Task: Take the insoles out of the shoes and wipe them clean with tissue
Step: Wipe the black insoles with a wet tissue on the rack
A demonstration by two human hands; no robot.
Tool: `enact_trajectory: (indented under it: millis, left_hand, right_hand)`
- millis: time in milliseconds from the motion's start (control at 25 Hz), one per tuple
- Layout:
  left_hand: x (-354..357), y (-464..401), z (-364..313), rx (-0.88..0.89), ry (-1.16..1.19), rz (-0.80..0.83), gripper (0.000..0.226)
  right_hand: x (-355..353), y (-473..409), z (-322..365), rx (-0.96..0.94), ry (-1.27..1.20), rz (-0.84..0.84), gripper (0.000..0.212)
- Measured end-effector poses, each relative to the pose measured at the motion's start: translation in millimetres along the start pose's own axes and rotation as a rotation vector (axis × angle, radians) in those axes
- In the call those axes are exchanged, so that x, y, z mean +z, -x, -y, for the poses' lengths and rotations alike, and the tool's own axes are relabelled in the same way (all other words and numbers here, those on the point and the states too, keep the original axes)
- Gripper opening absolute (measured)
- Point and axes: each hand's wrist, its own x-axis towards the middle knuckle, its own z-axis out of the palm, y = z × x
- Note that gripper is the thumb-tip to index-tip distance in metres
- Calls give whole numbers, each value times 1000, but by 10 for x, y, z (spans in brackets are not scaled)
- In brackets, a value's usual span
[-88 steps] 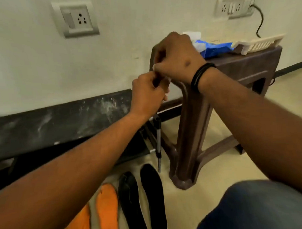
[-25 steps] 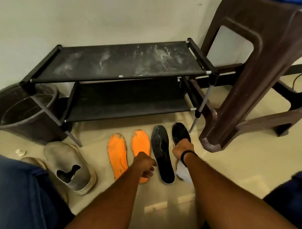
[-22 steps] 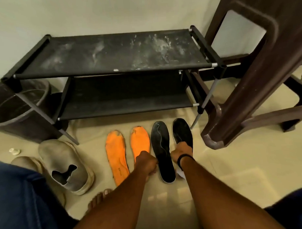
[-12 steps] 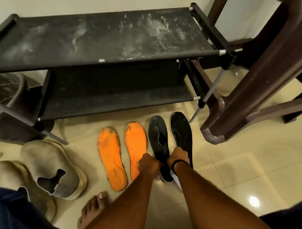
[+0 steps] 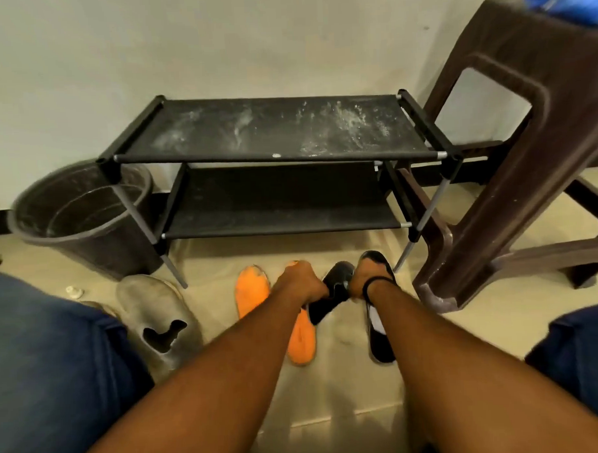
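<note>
- all four insoles lay out of the shoes, on the floor in front of the shoe rack (image 5: 275, 159); the wiping looked barely begun.
- the left hand (image 5: 301, 284) curled round one black insole (image 5: 330, 294), lifting it between the orange insoles (image 5: 250, 290) and the other black insole (image 5: 379, 338).
- the right hand (image 5: 365, 278) met that lifted insole, fingers curled; a tissue (image 5: 375, 317) showed white below its wrist, so it seemingly held that.
- a grey shoe (image 5: 158, 319) sat left of the rack's front.

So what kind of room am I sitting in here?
Probably a home entryway or utility corner: a dusty shoe rack against the wall, a worn shoe on the tiled floor, and a bucket and plastic stool on either side of the rack.
</note>
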Motion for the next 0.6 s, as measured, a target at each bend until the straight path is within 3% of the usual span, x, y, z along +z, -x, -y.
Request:
enact_trajectory:
  millis: [160, 280, 440, 600]
  left_hand:
    - [-997, 328, -228, 159, -134, -186, 27]
    - [-1915, 748, -471, 342, -32, -247, 21]
    - [-2773, 1088, -748, 513, 302, -422, 31]
    - [-3043, 867, -991, 614, 739, -524, 43]
  right_hand:
    - [-800, 294, 545, -249, 80, -84, 17]
    - [-1480, 566, 860, -421, 107, -114, 19]
    - [-2270, 899, 1151, -575, -174, -109, 12]
    - [-2553, 878, 1339, -675, -308, -148, 5]
